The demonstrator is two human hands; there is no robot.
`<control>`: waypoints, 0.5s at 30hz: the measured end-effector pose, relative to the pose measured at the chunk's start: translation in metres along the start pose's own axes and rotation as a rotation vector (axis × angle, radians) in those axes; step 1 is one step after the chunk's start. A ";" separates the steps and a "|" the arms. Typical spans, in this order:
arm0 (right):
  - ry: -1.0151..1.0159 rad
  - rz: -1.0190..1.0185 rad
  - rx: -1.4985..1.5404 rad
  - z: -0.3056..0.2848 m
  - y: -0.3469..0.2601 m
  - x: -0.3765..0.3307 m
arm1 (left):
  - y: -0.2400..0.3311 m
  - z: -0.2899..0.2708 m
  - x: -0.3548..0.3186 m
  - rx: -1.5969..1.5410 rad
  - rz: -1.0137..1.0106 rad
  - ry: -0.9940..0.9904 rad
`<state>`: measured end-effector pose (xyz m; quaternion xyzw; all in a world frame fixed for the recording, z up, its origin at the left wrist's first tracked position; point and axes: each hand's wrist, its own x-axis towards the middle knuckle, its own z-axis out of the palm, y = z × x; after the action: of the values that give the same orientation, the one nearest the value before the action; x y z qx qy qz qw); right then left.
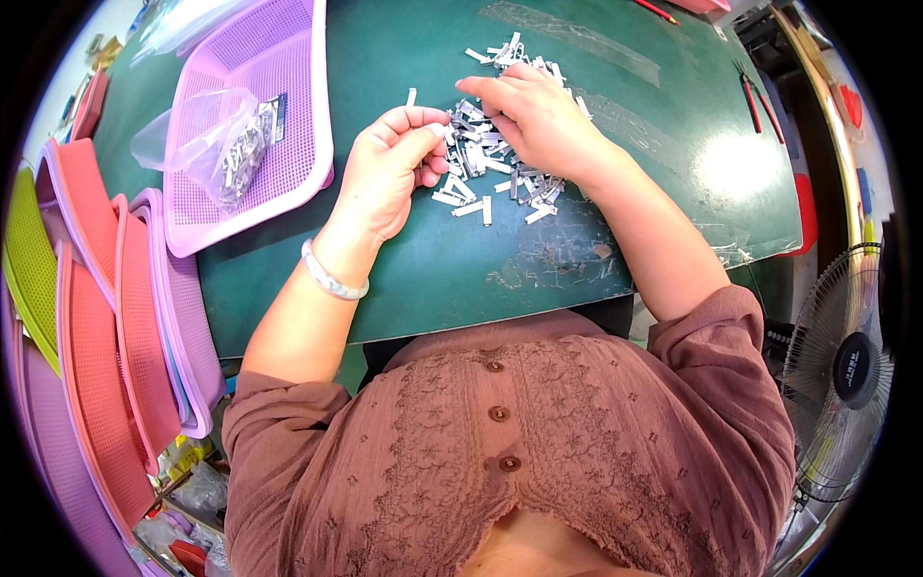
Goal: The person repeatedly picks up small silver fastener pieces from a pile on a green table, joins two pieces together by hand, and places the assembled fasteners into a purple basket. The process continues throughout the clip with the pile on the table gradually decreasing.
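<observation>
A loose pile of small silver and white metal pieces (471, 159) lies on the green tabletop in front of me. At the pile's left edge, my left hand (394, 163) is closed, thumb and index finger pinched together on what looks like one small metal piece, mostly hidden by the fingertips. My right hand (543, 120) rests over the far right part of the pile, palm down. Its index finger stretches out to the left, apart from the thumb, and I see nothing held in it. The hand covers some pieces. One single piece (411, 97) lies apart, beyond my left hand.
A purple mesh basket (312, 144) at the left holds a clear plastic bag (207, 135) of similar pieces. Stacked coloured baskets (106, 317) stand beside the table at the left. Red-handled pliers (750, 104) lie at the right; a fan (836, 370) stands beyond the table edge.
</observation>
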<state>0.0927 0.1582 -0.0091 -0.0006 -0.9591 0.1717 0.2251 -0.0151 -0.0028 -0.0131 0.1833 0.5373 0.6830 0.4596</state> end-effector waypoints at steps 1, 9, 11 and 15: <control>0.010 -0.011 0.006 0.000 0.000 0.000 | 0.000 0.000 0.000 0.010 -0.001 0.005; 0.081 0.047 0.148 -0.006 -0.010 0.000 | 0.002 0.010 -0.005 0.166 -0.027 0.012; 0.018 0.000 0.000 -0.001 -0.003 0.000 | 0.003 0.010 -0.006 0.188 -0.017 0.004; 0.001 -0.012 -0.029 0.001 -0.002 -0.001 | 0.002 0.009 -0.005 0.180 -0.020 -0.003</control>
<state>0.0931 0.1561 -0.0096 0.0017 -0.9614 0.1565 0.2264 -0.0067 -0.0018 -0.0067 0.2194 0.5977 0.6271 0.4487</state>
